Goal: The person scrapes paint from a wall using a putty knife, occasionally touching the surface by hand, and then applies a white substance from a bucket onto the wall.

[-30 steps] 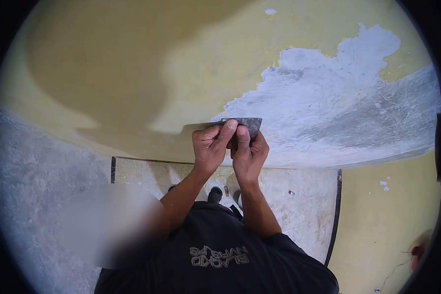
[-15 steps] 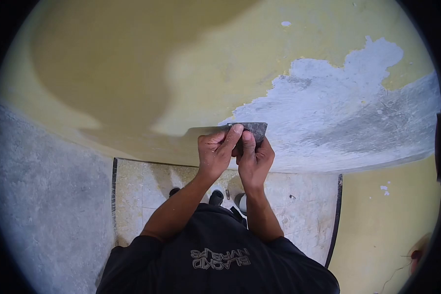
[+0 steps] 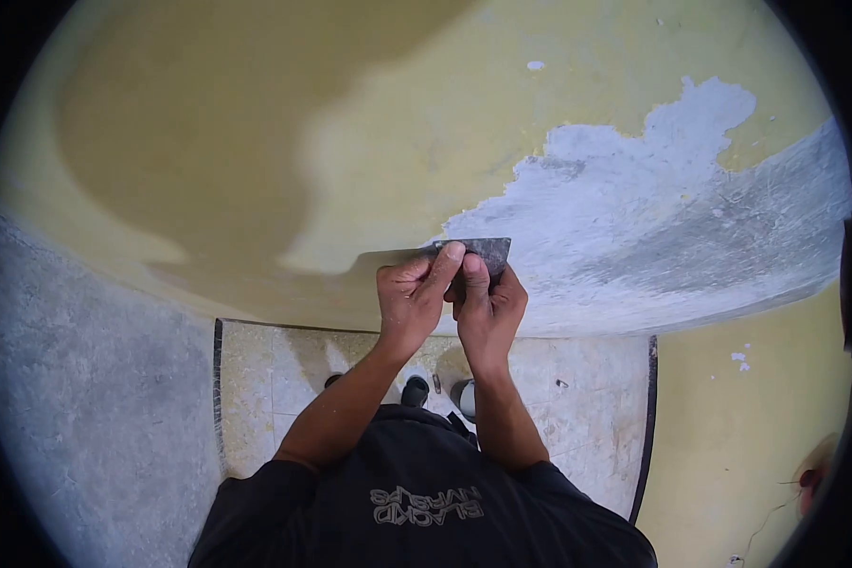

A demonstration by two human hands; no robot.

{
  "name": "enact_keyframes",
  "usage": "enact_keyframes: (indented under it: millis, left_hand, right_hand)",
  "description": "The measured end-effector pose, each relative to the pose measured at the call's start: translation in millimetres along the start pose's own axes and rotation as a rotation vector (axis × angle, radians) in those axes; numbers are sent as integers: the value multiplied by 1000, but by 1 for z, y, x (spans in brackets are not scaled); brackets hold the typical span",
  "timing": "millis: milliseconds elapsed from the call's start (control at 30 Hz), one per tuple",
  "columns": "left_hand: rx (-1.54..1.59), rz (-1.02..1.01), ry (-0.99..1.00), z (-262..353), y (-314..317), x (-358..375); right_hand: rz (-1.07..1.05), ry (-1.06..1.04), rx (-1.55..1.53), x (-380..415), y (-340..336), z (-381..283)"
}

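Both hands hold a dark, flat scraper blade (image 3: 491, 251) whose straight upper edge lies at the yellow painted wall (image 3: 407, 161). My left hand (image 3: 410, 295) is closed, with a fingertip pressed on the blade's left part. My right hand (image 3: 489, 317) is closed round the blade's lower middle, thumb up against its face. Any handle is hidden by the fingers. Just above and right of the blade spreads a ragged white and grey patch (image 3: 615, 194) where the yellow paint is gone.
Below the wall is a pale tiled floor (image 3: 577, 379) with yellow specks, dark-edged on both sides. A dark shoe (image 3: 415, 391) and a whitish container (image 3: 464, 398) show near my body. Grey wall (image 3: 95, 379) stands at left; a wire (image 3: 762, 532) hangs at lower right.
The view has shifted slightly, so the bare patch sits a little further left and lower. Both hands keep the same grip on the scraper; any movement of the blade along the wall is slight.
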State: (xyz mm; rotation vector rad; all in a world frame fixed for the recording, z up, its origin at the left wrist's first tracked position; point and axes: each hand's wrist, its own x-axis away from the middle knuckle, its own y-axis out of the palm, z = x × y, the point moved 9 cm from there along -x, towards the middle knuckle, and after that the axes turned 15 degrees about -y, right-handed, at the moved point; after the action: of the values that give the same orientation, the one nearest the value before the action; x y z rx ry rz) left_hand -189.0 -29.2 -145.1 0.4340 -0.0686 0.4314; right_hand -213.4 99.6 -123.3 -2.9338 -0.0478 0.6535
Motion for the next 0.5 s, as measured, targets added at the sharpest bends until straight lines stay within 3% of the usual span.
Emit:
enact_keyframes:
  millis: [133,300,500]
  left_hand:
    - [42,-41,70,5,0,-1]
    - [-158,16,-46,-29,6,0]
    - [-109,38,81,4,18,2]
  right_hand:
    - [16,-71,-104,-6,4,-11]
    - [-26,80,-18,13,-16,35]
    - [82,-36,-114,-7,-10,-6]
